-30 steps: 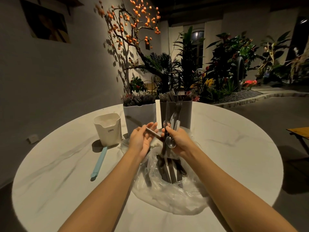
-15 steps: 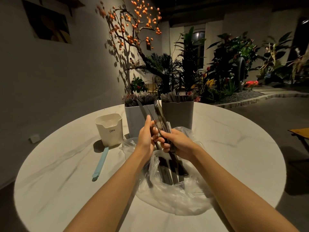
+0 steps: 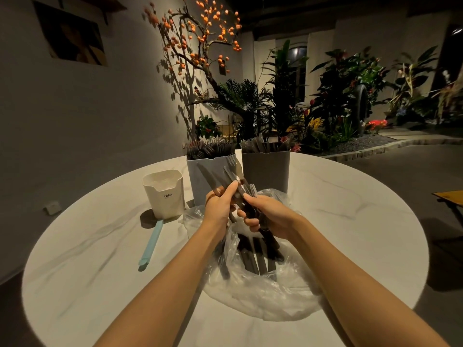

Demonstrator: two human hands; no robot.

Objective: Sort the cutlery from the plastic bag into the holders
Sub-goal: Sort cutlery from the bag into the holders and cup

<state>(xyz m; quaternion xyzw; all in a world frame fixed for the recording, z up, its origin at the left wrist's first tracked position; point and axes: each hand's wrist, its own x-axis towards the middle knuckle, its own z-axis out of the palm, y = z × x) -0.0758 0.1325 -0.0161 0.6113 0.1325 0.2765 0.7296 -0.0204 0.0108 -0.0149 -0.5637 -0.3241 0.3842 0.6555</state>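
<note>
Above the clear plastic bag (image 3: 263, 294), both hands hold a bundle of dark-handled cutlery (image 3: 233, 174) with forks and a knife fanning upward. My left hand (image 3: 219, 205) pinches a knife from the bundle. My right hand (image 3: 268, 215) grips the handles of the rest. More dark handles (image 3: 253, 256) lie inside the bag. Behind stand a light grey holder (image 3: 200, 176) and a darker grey holder (image 3: 268, 169), both packed with cutlery. A small cream holder (image 3: 164, 196) stands to the left.
A light blue utensil (image 3: 151, 244) lies on the round white marble table (image 3: 350, 221) in front of the cream holder. Plants and an orange-berried tree stand behind the table. A wooden piece shows at the right edge.
The head camera has moved closer to the table. My left hand has shifted from the bundle's side to pinching one knife, and the cutlery has tilted left with forks now fanned out.
</note>
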